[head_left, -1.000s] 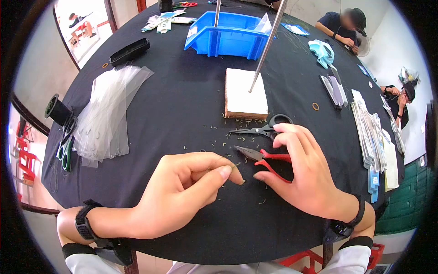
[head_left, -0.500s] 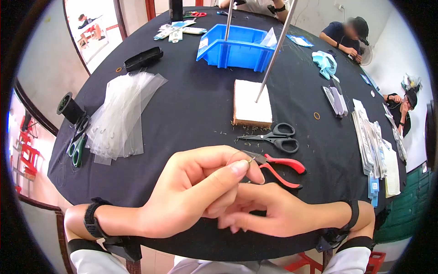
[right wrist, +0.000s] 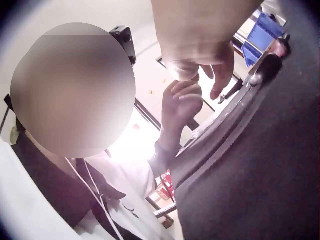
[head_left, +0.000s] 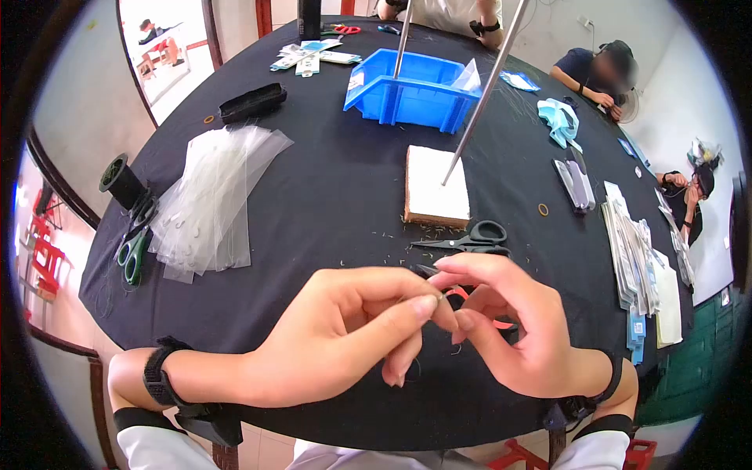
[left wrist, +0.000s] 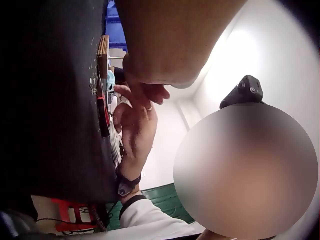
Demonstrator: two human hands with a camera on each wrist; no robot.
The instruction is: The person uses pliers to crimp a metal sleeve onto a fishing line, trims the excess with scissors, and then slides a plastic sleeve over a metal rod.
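My left hand (head_left: pixel 337 337) pinches a small thin piece (head_left: pixel 439 297) between thumb and forefinger, a fine thread showing by it. Close against those fingertips is my right hand (head_left: pixel 521 337), its thumb and fingers curved; I cannot tell whether they pinch the thread. Behind the right fingers lie red-handled pliers (head_left: pixel 457 293), mostly hidden. Black scissors (head_left: pixel 478 238) lie just beyond them. Both wrist views show the hands together above the table, the left hand (right wrist: pixel 182 102) partly behind the right in the right wrist view.
A white-topped block (head_left: pixel 435 192) with a metal rod stands ahead, small clippings around it. Behind is a blue bin (head_left: pixel 415 106). Clear plastic sleeves (head_left: pixel 211 204), green-handled scissors (head_left: pixel 133 258) and a black spool (head_left: pixel 121 182) lie left. Packets (head_left: pixel 627 251) lie right; people sit beyond.
The right hand went from beside the pliers to below the left hand, then up to the left fingertips. The left hand keeps its pinch and has shifted slightly right.
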